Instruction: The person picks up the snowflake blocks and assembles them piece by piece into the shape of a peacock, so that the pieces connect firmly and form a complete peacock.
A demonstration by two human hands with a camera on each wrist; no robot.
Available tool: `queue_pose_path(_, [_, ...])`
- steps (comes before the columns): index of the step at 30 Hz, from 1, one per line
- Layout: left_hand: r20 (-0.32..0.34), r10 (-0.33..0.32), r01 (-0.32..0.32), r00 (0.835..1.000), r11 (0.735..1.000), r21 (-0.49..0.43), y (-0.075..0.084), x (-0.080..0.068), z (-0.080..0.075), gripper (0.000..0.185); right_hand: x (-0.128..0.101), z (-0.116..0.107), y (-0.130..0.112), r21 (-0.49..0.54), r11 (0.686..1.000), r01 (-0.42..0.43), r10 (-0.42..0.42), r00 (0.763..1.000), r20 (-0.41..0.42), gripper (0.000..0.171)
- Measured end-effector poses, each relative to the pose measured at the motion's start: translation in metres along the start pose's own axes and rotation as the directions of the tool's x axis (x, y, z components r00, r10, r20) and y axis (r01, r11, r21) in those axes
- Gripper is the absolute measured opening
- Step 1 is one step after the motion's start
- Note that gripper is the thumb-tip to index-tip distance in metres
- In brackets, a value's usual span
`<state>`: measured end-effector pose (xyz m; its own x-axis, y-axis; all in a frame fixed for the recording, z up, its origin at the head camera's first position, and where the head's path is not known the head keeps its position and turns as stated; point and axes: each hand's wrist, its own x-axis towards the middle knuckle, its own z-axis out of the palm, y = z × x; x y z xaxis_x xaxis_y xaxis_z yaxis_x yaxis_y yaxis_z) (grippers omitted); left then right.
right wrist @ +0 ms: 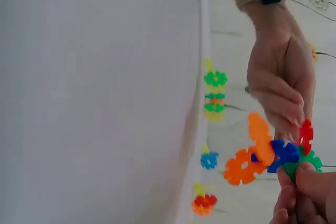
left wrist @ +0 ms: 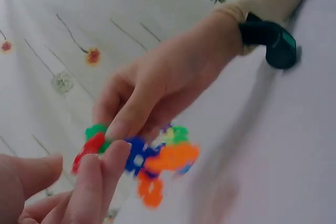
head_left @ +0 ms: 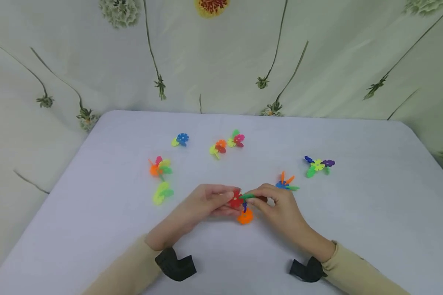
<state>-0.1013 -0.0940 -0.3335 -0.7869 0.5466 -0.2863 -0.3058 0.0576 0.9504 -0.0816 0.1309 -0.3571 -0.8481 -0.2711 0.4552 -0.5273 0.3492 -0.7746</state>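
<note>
Both hands meet over the table's middle at a small cluster of notched, flower-shaped plastic discs. My left hand pinches the red disc between thumb and fingers. Coming from the other side, my right hand grips the green disc by its edge, right beside the red one. A blue disc is joined to the green one, and two orange discs hang off the blue one. In the left wrist view, the left fingers partly hide the red disc.
Several joined disc clusters lie on the white table. A blue-and-orange one is just behind the right hand, and a yellow-green-purple one farther right. Left of the hands lies a yellow-green cluster; a blue-and-yellow one is at the back.
</note>
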Motion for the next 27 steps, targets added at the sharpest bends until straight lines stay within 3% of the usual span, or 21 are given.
queue_pose_path(2, [-0.012,0.019,-0.018,1.0,0.998,0.067,0.005,-0.008,-0.015,0.05,0.001,-0.018,-0.001,-0.048,0.999,-0.019,0.018,1.0,-0.008,0.017])
queue_pose_path(6, [-0.15,0.037,-0.007,0.988,0.981,0.196,0.013,-0.033,-0.056,0.055,-0.006,-0.078,0.016,-0.211,0.974,-0.087,0.068,0.993,-0.098,0.017])
queue_pose_path(9, [-0.261,0.053,-0.001,0.964,0.981,0.194,0.015,-0.051,-0.085,0.056,-0.022,-0.127,0.058,-0.337,0.926,-0.17,0.117,0.978,-0.17,0.015])
queue_pose_path(13, [-0.309,0.095,-0.069,0.946,0.993,0.095,0.01,-0.061,-0.107,0.056,-0.045,-0.17,0.112,-0.459,0.854,-0.247,0.149,0.959,-0.24,0.017])
queue_pose_path(16, [-0.308,0.101,-0.097,0.946,0.995,0.028,0.003,-0.059,-0.115,0.055,-0.052,-0.18,0.116,-0.564,0.776,-0.284,0.167,0.954,-0.25,0.017])
queue_pose_path(19, [-0.303,0.079,-0.088,0.95,0.996,-0.015,-0.002,-0.058,-0.118,0.055,-0.049,-0.181,0.097,-0.603,0.727,-0.327,0.256,0.945,-0.205,0.017])
queue_pose_path(22, [-0.295,0.069,-0.083,0.953,0.996,-0.035,-0.005,-0.059,-0.121,0.053,-0.045,-0.184,0.08,-0.605,0.706,-0.367,0.362,0.922,-0.136,0.022])
queue_pose_path(24, [-0.288,0.077,-0.094,0.954,0.995,-0.044,-0.005,-0.061,-0.124,0.053,-0.048,-0.193,0.089,-0.617,0.688,-0.382,0.396,0.91,-0.123,0.028])
queue_pose_path(27, [-0.314,0.101,-0.13,0.944,0.989,-0.072,0.001,-0.067,-0.135,0.051,-0.055,-0.21,0.11,-0.647,0.662,-0.378,0.343,0.92,-0.187,0.033])
